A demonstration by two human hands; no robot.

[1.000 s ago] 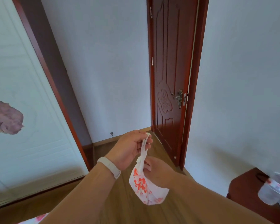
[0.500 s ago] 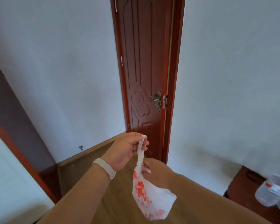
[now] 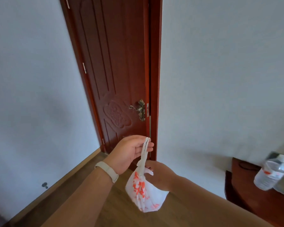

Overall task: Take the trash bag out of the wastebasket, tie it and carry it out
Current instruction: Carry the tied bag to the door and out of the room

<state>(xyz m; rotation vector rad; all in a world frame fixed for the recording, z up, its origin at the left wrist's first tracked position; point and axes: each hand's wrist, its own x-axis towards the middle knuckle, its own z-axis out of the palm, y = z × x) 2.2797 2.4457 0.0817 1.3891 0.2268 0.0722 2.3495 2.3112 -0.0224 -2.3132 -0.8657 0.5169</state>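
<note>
A small white trash bag (image 3: 144,192) with red print hangs in front of me, its top twisted into a thin strap. My left hand (image 3: 129,153) pinches the upper end of that strap between thumb and fingers. My right hand (image 3: 157,176) grips the bag at its neck, just below the twist, and hides part of the bag's right side. A pale band sits on my left wrist. No wastebasket is in view.
A dark red wooden door (image 3: 115,76) with a brass handle (image 3: 140,109) stands straight ahead, nearly shut in its frame. White walls flank it. At the right, a dark wooden stand (image 3: 252,199) carries a clear water bottle (image 3: 270,174). The floor is wood.
The view has swung right and come closer to the door; the wardrobe on the left has left the frame. Both hands keep their hold on the bag.
</note>
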